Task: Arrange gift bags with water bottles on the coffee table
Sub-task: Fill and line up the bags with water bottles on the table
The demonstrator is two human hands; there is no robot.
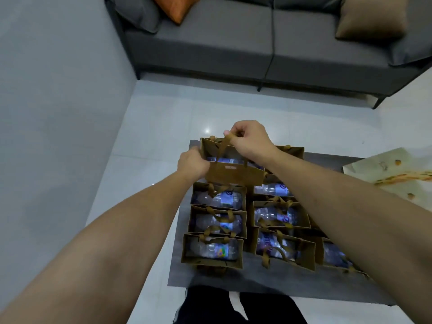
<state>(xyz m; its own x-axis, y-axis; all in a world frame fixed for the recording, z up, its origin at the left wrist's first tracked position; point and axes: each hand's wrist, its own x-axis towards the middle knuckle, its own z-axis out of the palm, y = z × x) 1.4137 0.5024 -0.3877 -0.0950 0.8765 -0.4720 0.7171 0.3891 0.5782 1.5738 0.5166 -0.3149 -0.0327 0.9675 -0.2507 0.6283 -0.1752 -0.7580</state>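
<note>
Several brown paper gift bags with ribbon handles stand in rows on the dark coffee table (210, 280), each holding water bottles with blue labels. The far-left bag (233, 175) is the one I am handling. My left hand (192, 163) grips its left side wall. My right hand (249, 136) pinches its brown ribbon handle (228, 137) above the bag's opening. A bottle (224, 160) shows inside it. Nearer bags (216, 250) sit in a column below, and another column (279, 217) stands under my right forearm.
A grey sofa (233, 43) with orange and tan cushions runs along the far side. A grey wall is on the left. A pale patterned board (388, 169) lies at the table's right end. White floor tiles surround the table; my dark trousers show at the bottom.
</note>
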